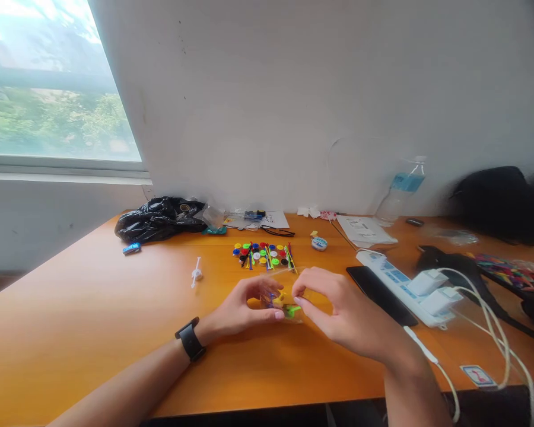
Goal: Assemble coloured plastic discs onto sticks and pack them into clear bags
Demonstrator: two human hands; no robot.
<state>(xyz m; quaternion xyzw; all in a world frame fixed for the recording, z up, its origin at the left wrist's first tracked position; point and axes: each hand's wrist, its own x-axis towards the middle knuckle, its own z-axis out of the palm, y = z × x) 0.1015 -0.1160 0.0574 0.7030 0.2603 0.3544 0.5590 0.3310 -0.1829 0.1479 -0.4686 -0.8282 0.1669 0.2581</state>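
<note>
My left hand (244,303), with a black watch on the wrist, is closed around a small clear plastic bag (273,290) above the table. Yellow, blue and bright green plastic pieces (292,310) show in the bag. On the bag's right side, my right hand (338,308) pinches its edge between thumb and fingertips; part of this grip is hidden. Just behind the hands, several coloured round plastic discs (256,256) and thin sticks (268,257) lie grouped. Off to the left, a white stick with a round disc (196,274) sits apart from them.
A black plastic bag (160,219) and a blue packet (132,248) lie at the back left. To the right are a phone (378,293), a white power strip (394,279) with plugged-in chargers and cables, a round container (319,244) and a clear bottle (391,204) by the wall.
</note>
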